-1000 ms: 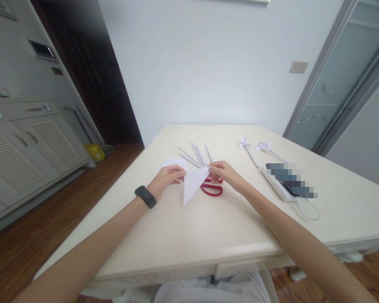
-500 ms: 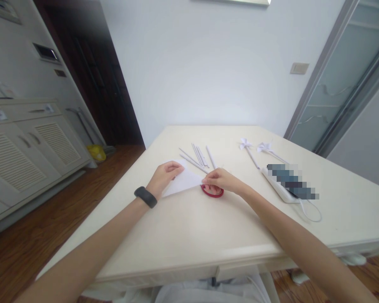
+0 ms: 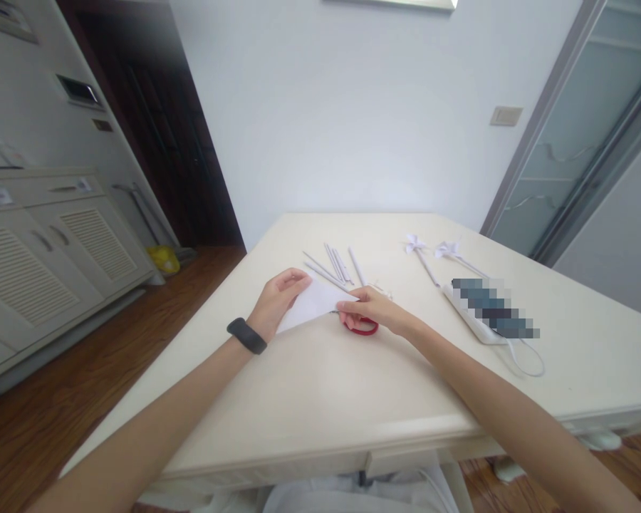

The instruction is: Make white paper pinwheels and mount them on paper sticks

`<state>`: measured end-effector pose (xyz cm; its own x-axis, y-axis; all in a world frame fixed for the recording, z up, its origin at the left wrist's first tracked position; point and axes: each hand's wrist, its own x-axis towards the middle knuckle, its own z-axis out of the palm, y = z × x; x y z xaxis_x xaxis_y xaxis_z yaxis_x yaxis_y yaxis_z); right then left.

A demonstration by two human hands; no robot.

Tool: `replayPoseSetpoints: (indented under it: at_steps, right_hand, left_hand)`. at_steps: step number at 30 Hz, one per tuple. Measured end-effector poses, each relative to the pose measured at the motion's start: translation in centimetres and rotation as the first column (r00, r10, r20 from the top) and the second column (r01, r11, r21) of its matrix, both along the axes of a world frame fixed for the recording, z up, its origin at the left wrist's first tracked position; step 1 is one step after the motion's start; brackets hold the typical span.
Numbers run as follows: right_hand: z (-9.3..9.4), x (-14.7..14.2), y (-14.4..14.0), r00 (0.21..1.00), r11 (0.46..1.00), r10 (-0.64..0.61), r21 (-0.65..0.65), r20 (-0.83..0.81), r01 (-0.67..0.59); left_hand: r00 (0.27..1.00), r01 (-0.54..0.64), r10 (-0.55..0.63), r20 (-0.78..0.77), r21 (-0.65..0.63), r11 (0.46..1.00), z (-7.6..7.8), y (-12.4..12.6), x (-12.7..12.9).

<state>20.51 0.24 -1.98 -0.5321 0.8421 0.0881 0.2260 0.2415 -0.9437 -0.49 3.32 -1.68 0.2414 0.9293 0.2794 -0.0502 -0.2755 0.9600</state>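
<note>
A white sheet of paper [image 3: 313,305], folded into a pointed shape, is held between both hands above the table. My left hand [image 3: 278,299], with a dark band on its wrist, pinches the paper's upper left side. At the right-hand point of the sheet, my right hand [image 3: 371,308] grips it between thumb and fingers. Just under the right hand lie scissors with red handles [image 3: 366,329], partly hidden by the hand. Beyond the paper, several thin white paper sticks [image 3: 337,263] rest on the table.
Two white paper pinwheels on sticks [image 3: 415,246] lie at the back right of the cream table [image 3: 299,399]. Nearer on the right is a white box-like object [image 3: 473,317] with a blurred dark item on it and a white cable [image 3: 539,363].
My right hand's fingers have shifted slightly left along the paper, so its tip now shows past the thumb. My left hand keeps its hold almost unmoved.
</note>
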Motion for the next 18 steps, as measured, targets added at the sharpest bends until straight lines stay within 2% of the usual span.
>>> replayPoseSetpoints:
  at_steps: [4, 7, 9, 13, 18]
  right_hand:
    - [0.23, -0.01, -0.06, 0.996, 0.999, -0.046, 0.023, -0.079, 0.048]
    - [0.39, 0.10, -0.04, 0.986, 0.998, -0.066, 0.005, -0.151, 0.067]
    - [0.46, 0.15, -0.02, 0.980, 0.996, -0.080, 0.014, -0.184, 0.084]
    - [0.49, 0.20, 0.15, 0.967, 0.986, -0.143, 0.050, -0.213, 0.157]
    - [0.63, 0.38, 0.39, 0.950, 0.976, -0.176, 0.080, -0.259, 0.203]
  left_hand:
    - [0.998, 0.061, -0.062, -0.007, -0.034, 0.998, 0.63, -0.67, 0.23]
    - [0.957, 0.233, -0.249, -0.148, -0.115, 0.966, 0.66, -0.98, 0.27]
    - [0.927, 0.280, -0.303, -0.221, -0.128, 0.951, 0.59, -1.08, 0.31]
    - [0.923, 0.277, -0.299, -0.241, -0.122, 0.953, 0.58, -1.11, 0.34]
    - [0.941, 0.258, -0.284, -0.185, -0.153, 0.954, 0.59, -1.11, 0.28]
